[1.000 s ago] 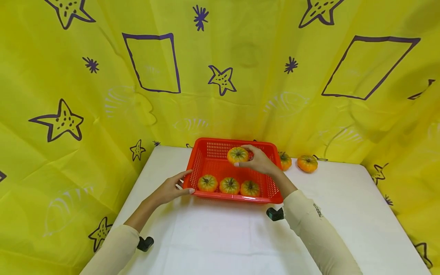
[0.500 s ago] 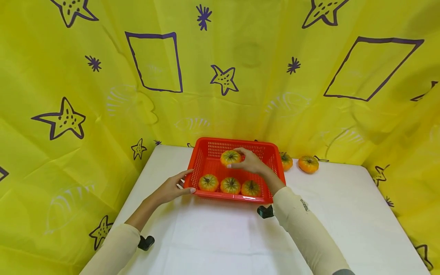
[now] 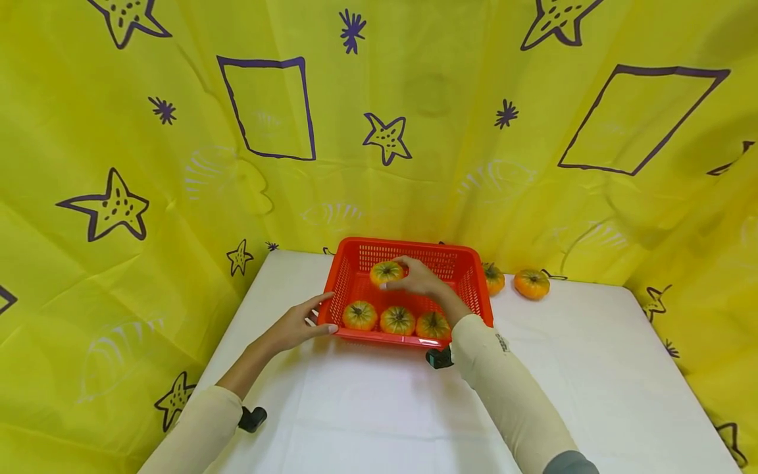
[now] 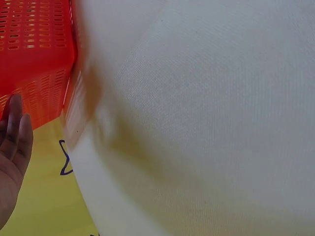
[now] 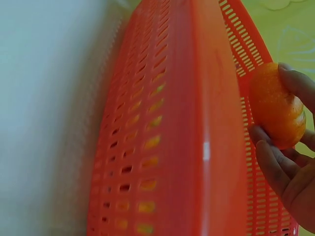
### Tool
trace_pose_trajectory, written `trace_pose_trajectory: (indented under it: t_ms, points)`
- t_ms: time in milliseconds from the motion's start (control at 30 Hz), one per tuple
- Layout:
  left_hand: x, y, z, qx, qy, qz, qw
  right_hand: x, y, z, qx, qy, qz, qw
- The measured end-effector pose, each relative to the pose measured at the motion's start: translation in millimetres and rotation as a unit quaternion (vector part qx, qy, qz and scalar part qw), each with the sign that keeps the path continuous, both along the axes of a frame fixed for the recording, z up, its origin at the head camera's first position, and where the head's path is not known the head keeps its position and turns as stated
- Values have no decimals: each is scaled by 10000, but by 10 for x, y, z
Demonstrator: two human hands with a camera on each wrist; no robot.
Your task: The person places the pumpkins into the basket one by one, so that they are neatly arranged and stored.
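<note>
In the head view, my right hand (image 3: 418, 276) pinches a small orange-green pumpkin (image 3: 386, 273) between thumb and fingers, over the rear part of a red plastic basket (image 3: 408, 340). The right wrist view shows this pumpkin (image 5: 275, 105) from the side, with the fingertips on it beyond the basket's rim. Along the basket's front wall sit three more pumpkins (image 3: 397, 320) in a row. At the front left corner, my left hand (image 3: 291, 326) rests against the basket, thumb on the rim and fingers along the side. Its fingers look fairly straight in the left wrist view.
Two pumpkins lie on the white table (image 3: 367, 408) right of the basket: one (image 3: 493, 279) partly hidden by its wall, another (image 3: 531, 284) farther right. A yellow patterned curtain (image 3: 432, 184) hangs around the back and sides. Each wrist carries a dark device (image 3: 252, 419).
My right hand has carried its pumpkin leftward and slightly down over the inside of the basket. The left hand stays at the corner, and the three pumpkins in front have not moved.
</note>
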State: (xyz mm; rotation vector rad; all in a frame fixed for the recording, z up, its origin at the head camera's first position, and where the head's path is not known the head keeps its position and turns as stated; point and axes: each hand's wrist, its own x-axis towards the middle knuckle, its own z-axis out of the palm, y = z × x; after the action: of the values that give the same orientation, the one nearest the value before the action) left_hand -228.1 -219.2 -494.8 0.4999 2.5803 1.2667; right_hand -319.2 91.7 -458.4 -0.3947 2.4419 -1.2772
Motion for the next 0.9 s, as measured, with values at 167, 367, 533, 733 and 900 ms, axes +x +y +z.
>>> trace_pose_trajectory:
  t_ms: [167, 367, 533, 733, 900]
  points:
    - [2, 0, 4, -7, -31, 9, 10000, -34, -75, 5, -140, -305, 118, 9994]
    - [-6, -4, -14, 16, -23, 6, 10000, -68, -139, 69, -225, -493, 208, 9983]
    - [-10, -24, -15, 42, -1, 2, 10000, -139, -159, 114, -330, -579, 234, 9975]
    - [-22, -45, -16, 53, 60, -28, 10000, -279, -154, 103, -289, -539, 308, 9977]
    - [-21, -33, -4, -24, 29, -51, 10000, -370, -158, 83, -150, -396, 398, 9983]
